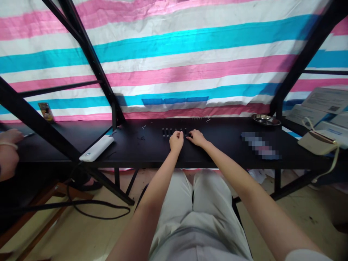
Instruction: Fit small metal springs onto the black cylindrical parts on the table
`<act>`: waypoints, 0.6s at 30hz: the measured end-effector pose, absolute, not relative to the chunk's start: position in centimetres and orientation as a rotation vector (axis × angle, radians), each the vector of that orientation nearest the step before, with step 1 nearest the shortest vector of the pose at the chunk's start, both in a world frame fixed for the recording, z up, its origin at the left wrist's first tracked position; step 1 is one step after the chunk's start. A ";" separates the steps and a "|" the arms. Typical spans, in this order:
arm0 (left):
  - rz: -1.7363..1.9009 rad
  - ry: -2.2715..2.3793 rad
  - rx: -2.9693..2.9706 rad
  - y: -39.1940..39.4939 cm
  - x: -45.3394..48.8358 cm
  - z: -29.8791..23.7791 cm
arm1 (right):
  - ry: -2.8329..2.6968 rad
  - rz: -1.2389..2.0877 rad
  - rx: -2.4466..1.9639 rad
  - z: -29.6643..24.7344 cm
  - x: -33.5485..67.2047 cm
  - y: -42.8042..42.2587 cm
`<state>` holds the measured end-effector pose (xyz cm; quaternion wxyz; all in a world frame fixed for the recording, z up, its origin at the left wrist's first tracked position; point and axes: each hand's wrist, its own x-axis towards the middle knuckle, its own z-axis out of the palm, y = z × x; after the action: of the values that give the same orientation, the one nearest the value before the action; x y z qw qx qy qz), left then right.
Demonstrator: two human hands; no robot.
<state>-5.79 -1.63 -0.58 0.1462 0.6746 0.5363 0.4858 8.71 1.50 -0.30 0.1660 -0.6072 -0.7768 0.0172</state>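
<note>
Several small dark cylindrical pieces (pixel 167 132) stand in a row on the black table (pixel 133 148), a little in front of me. My left hand (pixel 176 140) is at the right part of this row, its fingers pinched together. Whatever is between those fingertips is too small to make out, and the hand partly covers the pieces behind it. Just right of the row's end, my right hand (pixel 197 138) rests low over the table. Its thumb and forefinger are curved and apart, close to the last piece (pixel 185 131), with nothing visible between them.
A white power strip-like box (pixel 97 148) lies left. At right are a metal dish (pixel 266 119), a blurred-out item (pixel 259 146) and a beige pouch (pixel 317 142). Black frame posts (pixel 89 58) flank the table. Another person's hand (pixel 11 137) is far left. Thin white scraps (pixel 208 119) lie behind.
</note>
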 end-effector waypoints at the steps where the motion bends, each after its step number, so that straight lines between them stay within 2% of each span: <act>1: 1.377 1.538 2.000 -1.9 -5.5 -0.5 | -2.230 -0.018 -1.723 -0.4 9.4 0.9; 5: 1.159 1.254 2.458 -2.7 -4.6 -0.3 | -2.227 -0.158 -1.803 -0.9 12.1 -1.3; 9: 0.887 0.970 2.728 -2.7 -4.1 -0.6 | -2.139 -0.099 -1.920 -1.5 13.6 -2.4; 18: 0.462 1.079 2.711 -1.9 -3.5 -1.1 | -2.115 0.154 -2.050 -2.0 13.4 -2.8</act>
<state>-3.49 -1.94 -1.13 0.0935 0.9136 0.3638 0.1556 13.38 -2.78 -2.02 0.0957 -0.6919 -0.7137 0.0520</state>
